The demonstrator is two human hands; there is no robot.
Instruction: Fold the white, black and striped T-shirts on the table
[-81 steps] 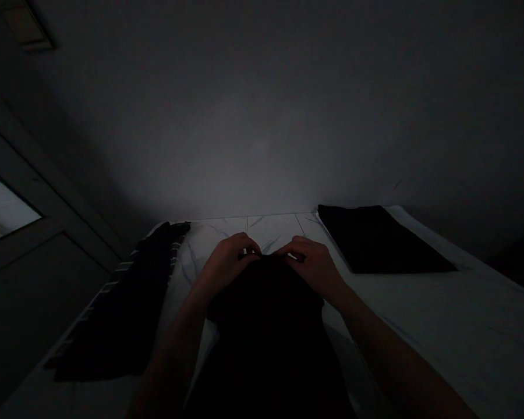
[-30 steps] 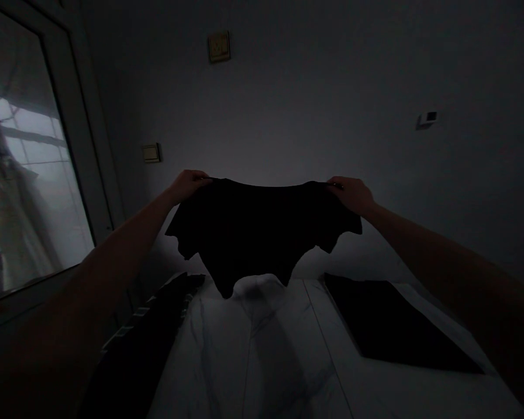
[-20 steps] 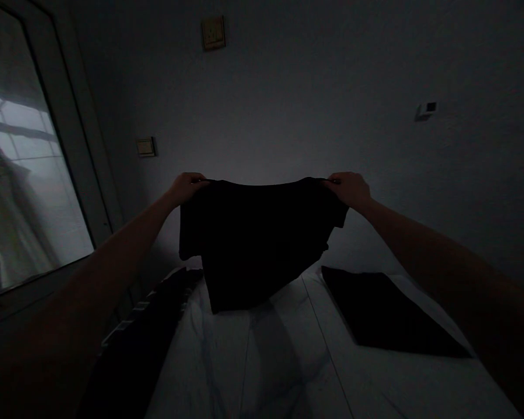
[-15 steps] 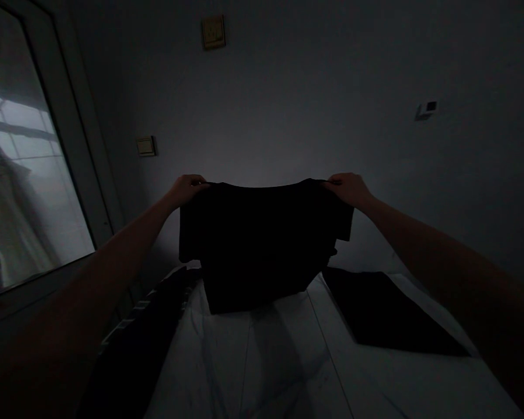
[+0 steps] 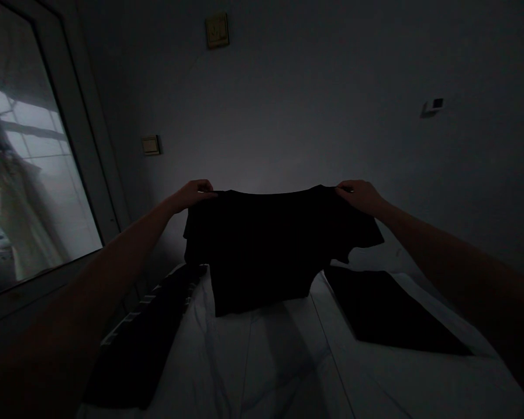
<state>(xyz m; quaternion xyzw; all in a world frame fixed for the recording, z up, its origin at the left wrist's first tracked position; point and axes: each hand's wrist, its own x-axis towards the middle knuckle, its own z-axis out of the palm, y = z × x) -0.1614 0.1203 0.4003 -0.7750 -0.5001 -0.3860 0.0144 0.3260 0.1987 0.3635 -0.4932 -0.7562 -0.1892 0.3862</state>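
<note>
A black T-shirt [image 5: 266,244] hangs spread between my two hands, its wide neckline at the top and its short sleeves drooping at both sides. My left hand [image 5: 196,193] pinches the shoulder on the left, fingers closed on the cloth. At the opposite shoulder, my right hand [image 5: 361,195] grips the fabric between thumb and fingers. The shirt's lower edge reaches down close to the white marble-patterned surface [image 5: 227,372]; whether it touches cannot be made out. The room is dim, so folds in the dark cloth do not show.
Dark clothing with white stripes along its edge [image 5: 135,343] lies on the left of the surface. A flat folded black cloth [image 5: 393,314] lies on the right. Behind stands a grey wall [image 5: 314,105] with a socket [image 5: 217,30] and a switch [image 5: 151,145]. At left is a glass-paned door [image 5: 65,192].
The shirt and both hands have shifted slightly right and down in view. Its right sleeve has swung outward, and the hands are a little farther apart at the shoulders.
</note>
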